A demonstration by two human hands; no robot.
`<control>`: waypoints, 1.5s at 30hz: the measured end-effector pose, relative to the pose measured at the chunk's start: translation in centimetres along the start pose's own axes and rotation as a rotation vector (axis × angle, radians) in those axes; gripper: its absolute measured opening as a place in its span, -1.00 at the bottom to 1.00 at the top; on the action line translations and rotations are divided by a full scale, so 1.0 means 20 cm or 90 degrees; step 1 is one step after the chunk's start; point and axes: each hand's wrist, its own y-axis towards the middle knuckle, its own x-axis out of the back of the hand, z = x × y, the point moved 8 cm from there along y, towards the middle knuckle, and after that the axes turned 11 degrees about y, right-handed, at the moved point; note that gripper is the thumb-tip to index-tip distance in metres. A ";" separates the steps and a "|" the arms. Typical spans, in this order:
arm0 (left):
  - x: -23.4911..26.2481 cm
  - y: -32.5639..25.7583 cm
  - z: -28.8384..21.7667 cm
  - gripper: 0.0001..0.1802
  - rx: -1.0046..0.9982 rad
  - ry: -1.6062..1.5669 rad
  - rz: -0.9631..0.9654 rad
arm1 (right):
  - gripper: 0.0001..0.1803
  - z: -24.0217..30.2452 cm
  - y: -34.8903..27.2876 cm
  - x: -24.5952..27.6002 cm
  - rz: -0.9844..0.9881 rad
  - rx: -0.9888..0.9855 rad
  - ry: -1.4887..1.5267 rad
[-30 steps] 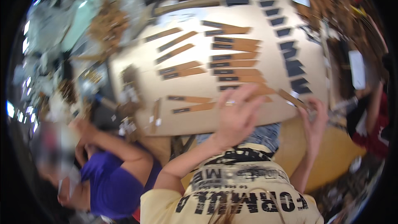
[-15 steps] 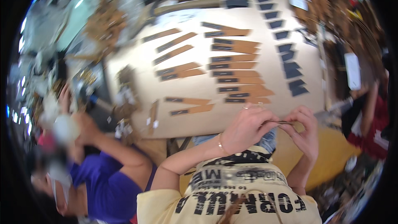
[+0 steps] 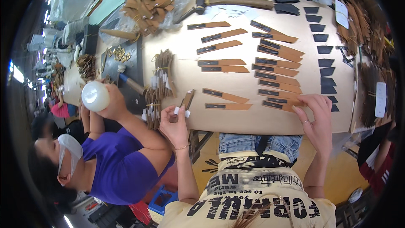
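My left hand (image 3: 175,122) is at the table's near left edge, fingers pinched on a small white tag (image 3: 182,110) next to a short brown leather strip (image 3: 187,99). My right hand (image 3: 316,116) rests on the near right part of the table, its fingertips on the nearest brown leather strip (image 3: 280,106). Rows of brown leather strips with dark patches (image 3: 274,65) cover the cardboard-topped table (image 3: 236,122). A column of dark cut pieces (image 3: 325,63) runs down the right side.
A person in a purple top (image 3: 122,164) sits at my left, lifting a white bottle (image 3: 95,96). Bundles of tied strips (image 3: 160,80) lie at the table's left. A pile of tan pieces in a plastic bag (image 3: 147,4) and a mallet (image 3: 236,2) lie at the far edge.
My hands, held together at the near right edge, have parted: the left went to the near left edge and holds a white tag, the right settled on the nearest strips. The neighbour raised a bottle.
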 end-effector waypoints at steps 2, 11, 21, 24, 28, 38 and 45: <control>0.02 -0.02 -0.08 -0.68 -0.080 0.175 -0.071 | -0.75 0.00 0.00 0.01 -0.018 0.012 -0.029; -0.22 -0.31 -0.57 -0.70 -0.642 0.240 0.118 | -0.85 0.15 -0.09 -0.29 0.093 0.190 -0.027; -0.23 -0.34 -0.62 -0.84 -0.642 0.022 0.126 | -0.80 -0.07 -0.24 -0.07 -0.054 0.109 -0.029; -0.23 -0.35 -0.63 -0.87 -0.460 -0.095 0.254 | -0.76 -0.29 -0.35 0.18 -0.250 -0.030 -0.115; -0.39 -0.58 -0.90 -0.87 -0.455 -0.182 0.457 | -0.62 -0.45 -0.46 0.24 -0.206 -0.114 -0.280; -0.82 -1.15 -1.38 -0.81 -0.463 -0.223 0.911 | -0.57 -0.57 -0.68 0.26 -0.376 -0.192 0.258; -0.93 -1.20 -1.36 -0.79 -0.403 -0.220 0.924 | -0.46 -0.60 -0.60 0.28 -0.334 -0.306 0.603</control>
